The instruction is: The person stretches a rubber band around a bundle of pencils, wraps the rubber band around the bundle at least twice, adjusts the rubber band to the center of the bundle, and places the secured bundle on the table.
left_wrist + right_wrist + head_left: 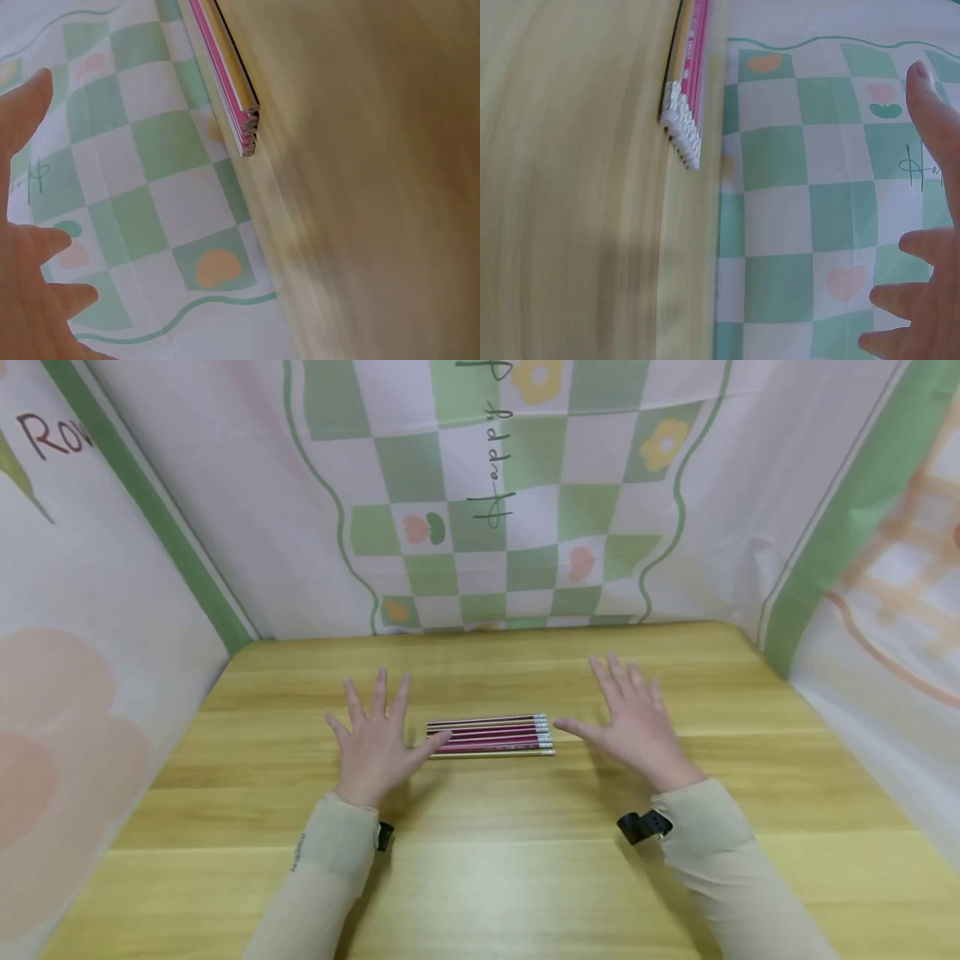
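Several pencils [491,735] lie side by side in a row at the middle of the wooden table, striped pink, dark red, white and gold. Their white eraser ends [684,116] point to the right, and the bare ends face left. My left hand [375,752] hovers at the left of the row, fingers spread, its thumb overlapping the pencils in the head view. Off the eraser ends, my right hand [637,727] is held over the table with fingers spread and thumb toward the row. Both hands hold nothing.
The wooden table [480,860] meets a hanging cloth [480,560] with green and white checks along its back edge. More patterned cloth hangs at the left [112,693] and right [885,652]. Black straps [645,827] show at both wrists.
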Demonstrator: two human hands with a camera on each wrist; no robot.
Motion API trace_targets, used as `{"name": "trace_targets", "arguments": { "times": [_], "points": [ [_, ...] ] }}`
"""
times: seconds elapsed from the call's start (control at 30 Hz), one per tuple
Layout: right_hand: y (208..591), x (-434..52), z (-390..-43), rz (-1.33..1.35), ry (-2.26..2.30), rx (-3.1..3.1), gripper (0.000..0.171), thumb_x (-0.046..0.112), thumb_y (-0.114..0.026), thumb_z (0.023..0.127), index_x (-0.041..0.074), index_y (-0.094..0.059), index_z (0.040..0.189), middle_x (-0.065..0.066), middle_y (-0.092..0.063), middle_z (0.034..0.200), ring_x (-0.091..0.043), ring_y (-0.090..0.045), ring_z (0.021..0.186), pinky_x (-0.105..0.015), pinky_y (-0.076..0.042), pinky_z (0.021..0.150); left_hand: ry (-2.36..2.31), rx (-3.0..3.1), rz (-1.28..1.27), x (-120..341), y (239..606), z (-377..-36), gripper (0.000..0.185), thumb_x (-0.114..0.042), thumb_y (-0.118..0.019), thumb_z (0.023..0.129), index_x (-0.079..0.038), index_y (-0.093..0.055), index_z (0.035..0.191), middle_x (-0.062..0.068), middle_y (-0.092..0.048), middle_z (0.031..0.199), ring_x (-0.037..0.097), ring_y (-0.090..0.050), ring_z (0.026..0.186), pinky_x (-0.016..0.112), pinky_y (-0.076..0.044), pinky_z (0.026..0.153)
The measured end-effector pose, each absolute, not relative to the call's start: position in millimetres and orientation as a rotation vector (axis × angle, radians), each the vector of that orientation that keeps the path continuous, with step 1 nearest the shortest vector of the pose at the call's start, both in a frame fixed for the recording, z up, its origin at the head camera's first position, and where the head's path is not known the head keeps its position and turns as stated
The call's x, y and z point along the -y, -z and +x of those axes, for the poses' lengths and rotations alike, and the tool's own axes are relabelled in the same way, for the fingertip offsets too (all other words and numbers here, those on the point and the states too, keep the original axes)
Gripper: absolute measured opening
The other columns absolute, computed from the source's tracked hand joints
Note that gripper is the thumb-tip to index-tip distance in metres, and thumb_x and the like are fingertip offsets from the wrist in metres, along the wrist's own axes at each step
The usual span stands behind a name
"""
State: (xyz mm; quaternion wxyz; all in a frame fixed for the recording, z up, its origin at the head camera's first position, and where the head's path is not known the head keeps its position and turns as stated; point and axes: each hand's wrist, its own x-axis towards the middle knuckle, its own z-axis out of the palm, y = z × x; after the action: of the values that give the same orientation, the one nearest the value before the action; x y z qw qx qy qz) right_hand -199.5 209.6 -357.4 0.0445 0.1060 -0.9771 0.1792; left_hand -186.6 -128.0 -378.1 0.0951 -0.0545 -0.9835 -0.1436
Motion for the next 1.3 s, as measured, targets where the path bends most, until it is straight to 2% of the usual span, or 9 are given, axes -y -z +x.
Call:
{"name": "trace_targets", "arguments": {
  "times": [0.1, 0.27, 0.47, 0.57, 0.7, 0.93, 1.17, 1.3],
  "points": [
    [355, -208, -203, 0.336, -0.644, 3.008, 0.11, 0.075, -0.055, 0.085, 0.017, 0.001, 0.16, -0.015, 0.001, 0.166, -0.046, 0.003, 0.151, -0.063, 0.006, 0.12, 0.476, 2.917, -0.18, 129, 377, -188, 0.102, -0.081, -0.05, 0.082, -0.024, -0.015, 0.16, 0.009, -0.001, 0.168, 0.054, 0.006, 0.148, 0.083, -0.006, 0.105],
    [351, -204, -210, 0.361, -0.795, 3.026, 0.111, 0.073, -0.059, 0.084, 0.015, -0.004, 0.16, -0.015, -0.006, 0.167, -0.046, -0.007, 0.151, -0.066, -0.008, 0.119, 0.557, 2.92, -0.245, 129, 373, -192, 0.103, -0.076, -0.057, 0.083, -0.022, -0.015, 0.16, 0.01, -0.005, 0.168, 0.051, -0.001, 0.149, 0.077, -0.017, 0.11],
    [349, -199, -217, 0.384, -0.982, 3.064, 0.111, 0.073, -0.061, 0.082, 0.018, -0.004, 0.161, -0.016, -0.01, 0.166, -0.045, -0.014, 0.15, -0.066, -0.017, 0.117, 0.598, 2.922, -0.314, 129, 373, -199, 0.106, -0.07, -0.064, 0.082, -0.018, -0.015, 0.16, 0.014, -0.017, 0.165, 0.049, -0.021, 0.146, 0.069, -0.035, 0.107],
    [349, -197, -221, 0.39, -1.067, 3.074, 0.11, 0.072, -0.063, 0.082, 0.018, -0.008, 0.161, -0.015, -0.014, 0.166, -0.044, -0.017, 0.15, -0.065, -0.019, 0.118, 0.633, 2.933, -0.338, 129, 376, -203, 0.107, -0.068, -0.067, 0.081, -0.014, -0.018, 0.159, 0.016, -0.023, 0.163, 0.047, -0.03, 0.141, 0.064, -0.04, 0.105],
    [353, -194, -226, 0.416, -1.155, 3.08, 0.106, 0.067, -0.066, 0.083, 0.014, -0.015, 0.16, -0.015, -0.022, 0.164, -0.042, -0.022, 0.148, -0.064, -0.023, 0.116, 0.7, 2.987, -0.352, 128, 378, -208, 0.107, -0.066, -0.07, 0.081, -0.01, -0.021, 0.158, 0.017, -0.029, 0.16, 0.045, -0.033, 0.14, 0.06, -0.04, 0.108],
    [365, -188, -236, 0.463, -1.255, 3.134, 0.096, 0.052, -0.072, 0.086, 0.009, -0.023, 0.157, -0.018, -0.031, 0.16, -0.044, -0.033, 0.142, -0.064, -0.034, 0.111, 0.837, 3.105, -0.344, 123, 381, -217, 0.105, -0.059, -0.078, 0.077, -0.012, -0.026, 0.157, 0.017, -0.032, 0.159, 0.044, -0.029, 0.143, 0.061, -0.036, 0.111],
    [380, -184, -246, 0.471, -1.386, 3.143, 0.098, 0.045, -0.08, 0.081, 0.005, -0.029, 0.154, -0.019, -0.036, 0.157, -0.044, -0.04, 0.137, -0.059, -0.039, 0.109, 0.903, 3.184, -0.36, 117, 387, -228, 0.101, -0.052, -0.083, 0.074, -0.01, -0.035, 0.153, 0.016, -0.033, 0.158, 0.043, -0.028, 0.144, 0.061, -0.035, 0.112],
    [385, -182, -251, 0.48, -1.445, 3.148, 0.097, 0.038, -0.083, 0.079, 0.003, -0.031, 0.153, -0.02, -0.037, 0.156, -0.044, -0.042, 0.136, -0.057, -0.038, 0.111, 0.943, 3.226, -0.37, 115, 390, -235, 0.102, -0.05, -0.087, 0.071, -0.011, -0.038, 0.151, 0.016, -0.034, 0.156, 0.042, -0.028, 0.142, 0.06, -0.035, 0.112]
  ]
}}
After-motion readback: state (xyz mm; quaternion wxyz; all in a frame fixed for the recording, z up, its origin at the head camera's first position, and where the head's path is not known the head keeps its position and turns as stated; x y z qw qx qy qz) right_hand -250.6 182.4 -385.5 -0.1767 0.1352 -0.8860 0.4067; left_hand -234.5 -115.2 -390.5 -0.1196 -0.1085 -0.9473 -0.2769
